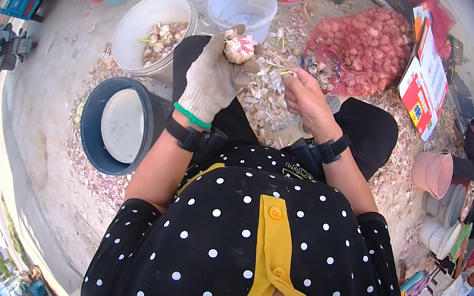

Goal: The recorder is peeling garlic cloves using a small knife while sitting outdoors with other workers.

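A garlic bulb (239,49) with white and pink-purple skin sits in my left hand (213,73), which wears a knitted work glove with a green cuff. The gloved fingers curl around the bulb from below and behind. To the right of it, my bare right hand (309,97) pinches some pale dry garlic stalk or skin strips (280,67) between thumb and fingers. These strips look apart from the bulb. Below both hands, between my knees, lies a heap of papery garlic skins (265,100).
Garlic bulbs lie in a white bucket (122,29). An open white bucket (220,2) stands ahead, a dark blue bucket (89,124) at left. A red mesh sack (362,47) full of garlic and a cardboard sheet (425,83) are at right. Stacked tubs (431,173) line the right side.
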The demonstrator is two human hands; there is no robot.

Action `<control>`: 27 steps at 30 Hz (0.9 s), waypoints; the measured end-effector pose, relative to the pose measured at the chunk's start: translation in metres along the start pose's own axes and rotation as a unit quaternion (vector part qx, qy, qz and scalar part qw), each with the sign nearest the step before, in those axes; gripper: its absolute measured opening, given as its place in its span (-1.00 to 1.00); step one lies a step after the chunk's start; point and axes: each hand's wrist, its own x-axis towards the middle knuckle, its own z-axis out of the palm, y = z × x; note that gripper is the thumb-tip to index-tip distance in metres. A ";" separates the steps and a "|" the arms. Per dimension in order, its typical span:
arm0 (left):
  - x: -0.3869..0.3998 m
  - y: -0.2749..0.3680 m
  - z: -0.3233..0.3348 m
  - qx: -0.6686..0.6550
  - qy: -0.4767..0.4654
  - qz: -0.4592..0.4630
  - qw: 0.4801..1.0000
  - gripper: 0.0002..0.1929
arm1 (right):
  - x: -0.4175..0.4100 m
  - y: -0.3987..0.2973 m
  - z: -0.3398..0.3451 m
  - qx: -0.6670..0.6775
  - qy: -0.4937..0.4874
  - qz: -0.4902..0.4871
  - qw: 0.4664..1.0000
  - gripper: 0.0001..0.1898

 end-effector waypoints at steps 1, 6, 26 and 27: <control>0.002 -0.002 -0.003 -0.022 -0.002 -0.003 1.000 -0.54 | 0.000 -0.002 0.003 0.015 -0.005 -0.023 1.000 -0.76; 0.007 -0.010 -0.001 0.058 0.079 0.041 0.994 -0.65 | 0.009 -0.005 0.022 -0.029 0.014 -0.111 0.993 -0.80; -0.009 -0.002 0.008 0.117 0.084 -0.042 0.989 -0.76 | 0.034 -0.005 0.019 -0.278 0.001 -0.257 0.925 -0.79; -0.010 -0.003 0.008 0.087 0.082 -0.005 0.993 -0.76 | 0.036 -0.002 0.012 -0.213 0.001 -0.207 0.955 -0.76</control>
